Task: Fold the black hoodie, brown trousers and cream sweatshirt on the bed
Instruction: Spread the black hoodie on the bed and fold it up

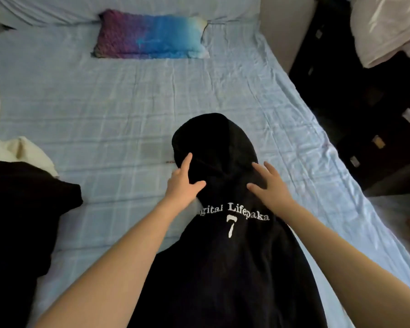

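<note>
The black hoodie [227, 256] lies flat on the bed [128, 110], back up, with white lettering and a "7" below the neck and its hood pointing away from me. My left hand [182, 183] rests with straight fingers on the hood's left base. At the right base of the hood lies my right hand [268, 185], spread flat. A cream sweatshirt [14, 147] lies crumpled at the left edge. A dark garment [21, 209] lies just below the sweatshirt; its colour is too dark to tell.
A purple-to-blue pillow [152, 35] lies at the head of the bed. Dark furniture [365, 102] stands along the bed's right side, with white bedding [388, 27] piled on top.
</note>
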Available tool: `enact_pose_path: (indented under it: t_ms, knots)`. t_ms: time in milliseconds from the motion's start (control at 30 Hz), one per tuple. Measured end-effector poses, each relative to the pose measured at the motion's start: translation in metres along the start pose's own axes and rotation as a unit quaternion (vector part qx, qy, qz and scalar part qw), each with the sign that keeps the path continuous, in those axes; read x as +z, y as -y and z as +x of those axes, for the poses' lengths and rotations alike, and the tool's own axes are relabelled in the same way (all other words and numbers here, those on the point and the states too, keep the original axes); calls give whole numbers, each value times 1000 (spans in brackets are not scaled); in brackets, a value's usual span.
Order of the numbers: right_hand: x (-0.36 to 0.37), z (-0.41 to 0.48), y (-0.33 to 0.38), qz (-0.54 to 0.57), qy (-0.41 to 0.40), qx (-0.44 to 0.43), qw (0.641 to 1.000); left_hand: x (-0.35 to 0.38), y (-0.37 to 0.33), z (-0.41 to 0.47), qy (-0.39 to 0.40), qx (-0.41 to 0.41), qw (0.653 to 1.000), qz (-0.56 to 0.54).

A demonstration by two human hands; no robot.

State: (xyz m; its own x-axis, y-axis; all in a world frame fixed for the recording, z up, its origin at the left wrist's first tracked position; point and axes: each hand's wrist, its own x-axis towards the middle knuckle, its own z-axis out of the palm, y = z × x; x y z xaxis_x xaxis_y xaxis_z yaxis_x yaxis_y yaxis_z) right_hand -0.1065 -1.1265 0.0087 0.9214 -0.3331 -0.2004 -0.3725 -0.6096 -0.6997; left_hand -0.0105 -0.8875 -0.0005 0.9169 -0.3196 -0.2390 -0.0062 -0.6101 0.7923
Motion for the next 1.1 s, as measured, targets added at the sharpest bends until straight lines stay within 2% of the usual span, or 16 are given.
enact_pose_path:
  t_ms: [100, 200, 300, 367, 400, 467, 567, 600, 700, 733, 767, 833, 867, 933, 1033, 1100]
  knots:
    - [33, -37, -66, -57, -11, 23, 998, 45, 63, -27, 35, -75, 994, 72]
    - [43, -66, -112, -83, -22, 84, 993, 72, 100, -39, 5, -93, 987, 132]
    - [47, -81, -125, -99, -40, 82, 991, 82, 103, -48, 33, -80, 995, 40]
    - [51, -85, -119, -78, -9, 45, 996, 84, 97, -55, 69, -69, 995, 19]
    - [49, -87, -115, -69, 8, 31, 997, 80, 94, -58, 63, -64, 996, 16]
    - [33, -85, -112, -76, 19, 18, 997, 60, 86, -59, -6, -51, 998, 25]
    - [-6, -71, -116, -85, -35, 16, 996, 33, 81, -55, -140, -13, 986, 87]
    - [-14, -67, -118, -89, -42, 15, 995, 35, 77, -56, -135, 5, 984, 114]
    - [-2, -61, -121, -173, 25, 47, 984, 66, 75, -66, -16, 57, 986, 154]
    - [6, -61, -119, -229, 26, 60, 971, 71, 75, -66, -18, 47, 991, 123]
    - [14, -62, -115, -272, -5, 47, 961, 71, 75, -62, -52, 20, 996, 74]
    - [30, -60, -97, -263, -73, -64, 960, 64, 77, -43, -116, -51, 992, -11]
    - [42, -58, -84, -233, -79, -123, 961, 61, 78, -33, -113, -89, 989, -21]
    - [70, -49, -62, -199, -56, -184, 961, 61, 75, -18, -38, -138, 989, -28]
    - [109, -40, -50, -198, 5, -128, 972, 73, 70, -10, 66, -142, 983, -95]
    - [123, -40, -57, -240, 22, -107, 965, 74, 71, -11, 49, -108, 988, -101]
